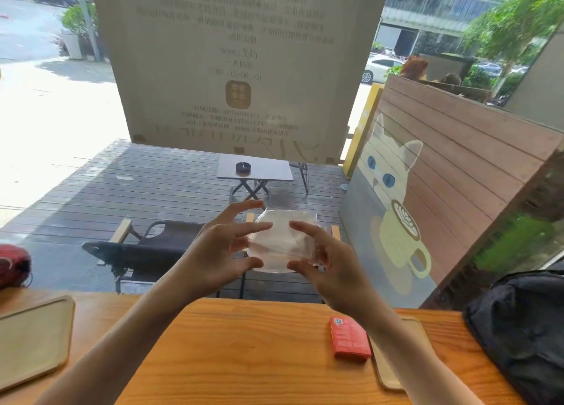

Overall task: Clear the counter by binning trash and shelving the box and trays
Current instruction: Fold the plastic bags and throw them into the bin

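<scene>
A clear crumpled plastic wrapper (279,246) is held up in the air above the far edge of the wooden counter (244,352). My left hand (219,252) pinches its left side with thumb and fingers. My right hand (329,267) grips its right side. A small red box (349,337) lies flat on the counter at the right, beside my right forearm. A beige tray (33,337) rests at the counter's left end. A second beige tray (393,371) lies at the right, largely hidden under my right forearm.
A black bag (518,331) sits at the counter's right end. A red object (13,265) lies at the far left. A window stands just behind the counter, with a deck, a folding chair and a small table outside.
</scene>
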